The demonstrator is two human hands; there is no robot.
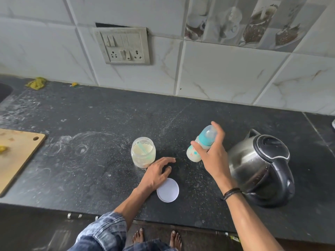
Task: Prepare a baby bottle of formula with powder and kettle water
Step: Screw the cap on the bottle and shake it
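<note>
Teal plastic marks the collar of the baby bottle (200, 144), which is being held tilted in the air by the right hand (213, 153), above the black desk (90, 142) and just beside the steel kettle (261, 169). The bottle is being gripped around its body, with the thumb on the near side and the fingers wrapped over the capped top; pale, milky contents are showing through the lower part. From its closed cap and tilted pose, it is judged that the mixture is being shaken or swirled.

The left hand (157, 173) is being rested flat on the desk, fingers loosely spread and holding nothing, between the open powder jar (143, 152) and the white lid (167, 190) lying near the desk's front edge. A pale green scoop (143, 148) is being left inside the jar on the powder.

For the step to be done well, the collar is being assumed tight; that is worth checking, since any looseness would let warm liquid out during shaking. A firm wrap over the cap is being favoured, and the motion is best kept short and clear of the kettle, which may be hot. Whether lumps remain is not being shown clearly, so the bottle should be looked at against the light. The jar's lid is not yet replaced.
</note>
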